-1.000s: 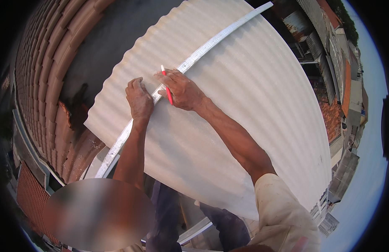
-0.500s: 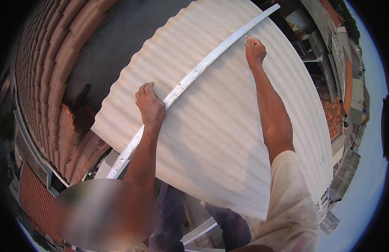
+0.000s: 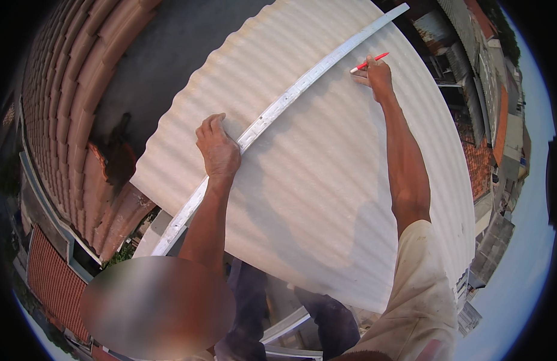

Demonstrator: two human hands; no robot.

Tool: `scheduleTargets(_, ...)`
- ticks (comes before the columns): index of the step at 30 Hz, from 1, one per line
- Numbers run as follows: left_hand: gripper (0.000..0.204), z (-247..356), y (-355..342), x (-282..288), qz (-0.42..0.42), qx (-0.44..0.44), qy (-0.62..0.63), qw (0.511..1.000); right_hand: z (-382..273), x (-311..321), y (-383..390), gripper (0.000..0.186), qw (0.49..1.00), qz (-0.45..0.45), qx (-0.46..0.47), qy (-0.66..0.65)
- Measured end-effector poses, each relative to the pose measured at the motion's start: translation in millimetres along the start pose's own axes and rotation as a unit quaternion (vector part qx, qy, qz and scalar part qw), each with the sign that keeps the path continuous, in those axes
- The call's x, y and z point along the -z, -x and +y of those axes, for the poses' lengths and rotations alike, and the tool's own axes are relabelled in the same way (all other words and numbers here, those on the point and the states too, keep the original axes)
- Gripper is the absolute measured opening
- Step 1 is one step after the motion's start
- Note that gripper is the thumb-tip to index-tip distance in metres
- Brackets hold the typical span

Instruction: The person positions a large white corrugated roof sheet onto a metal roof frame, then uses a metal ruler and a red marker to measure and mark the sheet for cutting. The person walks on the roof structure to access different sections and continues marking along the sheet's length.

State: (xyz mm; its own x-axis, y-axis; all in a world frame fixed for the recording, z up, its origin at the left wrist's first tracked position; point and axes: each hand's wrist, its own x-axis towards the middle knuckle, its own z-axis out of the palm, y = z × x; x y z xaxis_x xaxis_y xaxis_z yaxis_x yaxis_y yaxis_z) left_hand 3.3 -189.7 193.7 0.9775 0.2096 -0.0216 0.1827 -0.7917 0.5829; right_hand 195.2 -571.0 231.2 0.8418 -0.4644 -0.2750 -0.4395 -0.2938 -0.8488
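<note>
Across a pale corrugated roofing sheet point(image 3: 302, 180) lies a long, silvery metal strip point(image 3: 290, 93), running diagonally from lower left to upper right. My left hand point(image 3: 219, 147) is closed over the strip, its bent fingers reaching past the far-left edge onto the sheet. The strip passes beneath the palm and wrist. In my right hand point(image 3: 378, 77) is a slim red pen point(image 3: 381, 57) with a white end, gripped between the fingers just right of the strip's upper part. The white end points left, close above the sheet. Part of the pen is hidden by the fingers.
Clay roof tiles point(image 3: 68, 108) rise on the left beside a dark grey surface point(image 3: 152, 60). A broken tile edge point(image 3: 101, 159) sits near the sheet's left corner. Below, my legs point(image 3: 326, 322) show past the sheet's near edge. Neighbouring roofs point(image 3: 477, 162) lie beyond its right side.
My right hand has shifted slightly right and down from the strip and turned, so more of the red pen shows. The left hand stays on the strip, with the view shifted a little.
</note>
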Motion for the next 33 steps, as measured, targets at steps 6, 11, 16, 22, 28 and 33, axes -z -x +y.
scheduleTargets(6,0.051,6.1,-1.6,-3.1,0.001,-0.019,0.002,1.000,41.2,2.3,-64.3,0.028,0.925,-0.041,0.085,0.368)
scheduleTargets(11,0.042,5.3,-2.4,-4.0,-0.010,-0.018,0.004,1.000,51.2,-19.6,-75.1,0.029,0.867,0.090,0.219,0.438)
scheduleTargets(16,0.034,-6.8,-0.5,2.2,-0.013,0.019,0.002,1.000,-4.9,-67.5,34.8,0.023,0.942,-0.098,0.073,0.314)
scheduleTargets(22,0.042,-0.3,-1.1,1.9,-0.018,0.005,0.030,0.999,-32.0,-112.8,194.4,0.019,0.953,-0.150,-0.049,0.257)
scheduleTargets(28,0.051,-12.8,-0.6,-0.8,-0.036,-0.001,0.043,0.998,-25.8,-149.4,326.3,0.047,0.962,-0.213,-0.074,0.155)
scheduleTargets(33,0.056,-12.7,-2.5,0.4,-0.069,0.002,0.039,0.997,-0.9,-168.1,392.3,0.045,0.959,-0.244,-0.132,0.057)
